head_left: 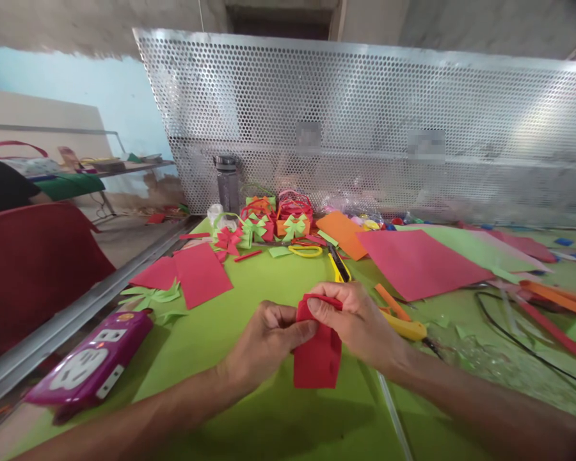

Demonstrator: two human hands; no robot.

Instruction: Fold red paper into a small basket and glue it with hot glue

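Observation:
A folded piece of red craft foam or thick paper (317,362) is held upright in front of me, just above the green tabletop (249,282). My left hand (269,333) pinches its left edge between thumb and fingers. At its top, my right hand (350,317) grips the rim, thumb in front and fingers behind. Beyond my hands lie a black-and-yellow cutter knife (338,264) and yellow-handled scissors (306,250). Right beside my right wrist is a yellow-handled tool (406,325), partly hidden by the arm.
Small decorated baskets (294,218) stand at the back near a dark bottle (227,182). Red sheets (202,272) and a purple power strip (96,358) lie left; a large red sheet (422,262) lies right. A perforated metal panel (365,115) borders the table. A red chair (38,269) stands left.

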